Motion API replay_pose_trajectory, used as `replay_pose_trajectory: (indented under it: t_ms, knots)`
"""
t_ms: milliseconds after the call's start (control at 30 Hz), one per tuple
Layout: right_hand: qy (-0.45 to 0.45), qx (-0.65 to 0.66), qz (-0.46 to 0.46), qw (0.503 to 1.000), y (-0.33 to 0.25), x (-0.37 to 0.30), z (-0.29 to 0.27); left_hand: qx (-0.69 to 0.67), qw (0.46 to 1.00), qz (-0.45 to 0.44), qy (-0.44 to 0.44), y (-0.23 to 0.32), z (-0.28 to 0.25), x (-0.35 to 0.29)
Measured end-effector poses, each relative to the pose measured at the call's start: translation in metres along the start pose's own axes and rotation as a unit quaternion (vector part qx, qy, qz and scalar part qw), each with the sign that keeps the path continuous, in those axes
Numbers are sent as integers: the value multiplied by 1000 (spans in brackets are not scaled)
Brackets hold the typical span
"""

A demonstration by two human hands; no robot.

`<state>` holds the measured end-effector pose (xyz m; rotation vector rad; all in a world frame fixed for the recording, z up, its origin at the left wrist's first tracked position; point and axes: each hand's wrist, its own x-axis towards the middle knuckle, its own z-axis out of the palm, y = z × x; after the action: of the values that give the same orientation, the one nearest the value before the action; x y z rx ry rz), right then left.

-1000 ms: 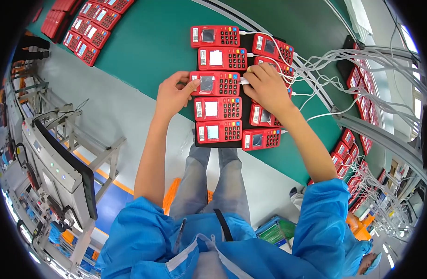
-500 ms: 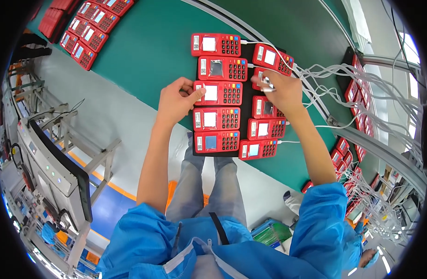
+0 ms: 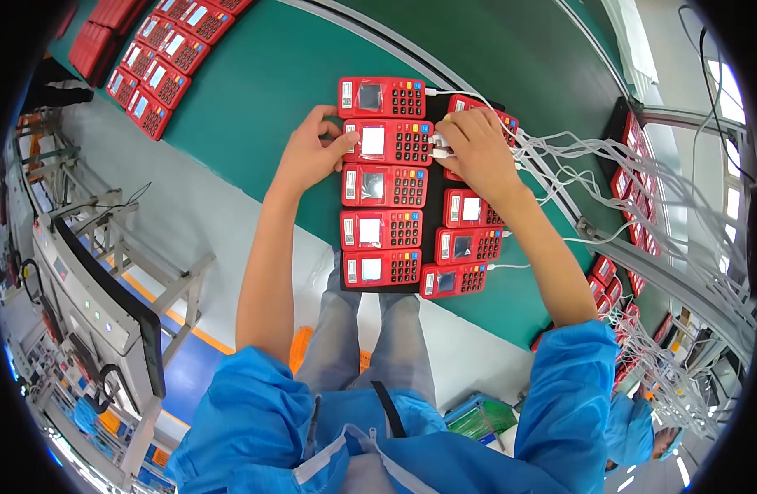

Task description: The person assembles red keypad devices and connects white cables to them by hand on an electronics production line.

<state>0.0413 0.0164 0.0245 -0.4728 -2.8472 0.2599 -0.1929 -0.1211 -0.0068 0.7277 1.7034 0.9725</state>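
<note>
Two columns of red card payment terminals lie on a black mat on the green bench. My left hand (image 3: 310, 154) grips the left end of the second terminal from the top in the left column, a payment terminal (image 3: 401, 142) with a lit white screen; the thumb rests on its label edge. At its keypad end, my right hand (image 3: 479, 148) pinches white cable plugs (image 3: 439, 148). Whether a plug sits in the terminal's port I cannot tell. Above it, the top terminal (image 3: 370, 97) has a dark screen and a white cable in its right end. My right hand partly covers the right column's upper terminals.
More red terminals (image 3: 181, 49) stand in rows at the far left of the green bench (image 3: 255, 90). A bundle of white cables (image 3: 593, 152) runs right over a metal rail to racked terminals (image 3: 634, 181). A grey machine (image 3: 98, 296) stands on the left; another person (image 3: 630, 428) is at lower right.
My left hand has gone from the third to the second terminal in the left column. My right hand has moved left to that terminal's keypad end. Several screens have changed between lit and dark.
</note>
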Motion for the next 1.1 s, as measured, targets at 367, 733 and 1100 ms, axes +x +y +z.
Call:
replay_pose_trajectory:
  t_ms: [367, 733, 1100]
  knots:
    - [129, 27, 42, 990, 22, -3, -15, 29, 999, 18, -17, 4, 3, -1]
    - [-43, -20, -47, 998, 48, 59, 2, 75, 990, 114, -33, 19, -20, 41]
    - [93, -15, 142, 985, 55, 28, -24, 83, 987, 120, -59, 24, -7, 42]
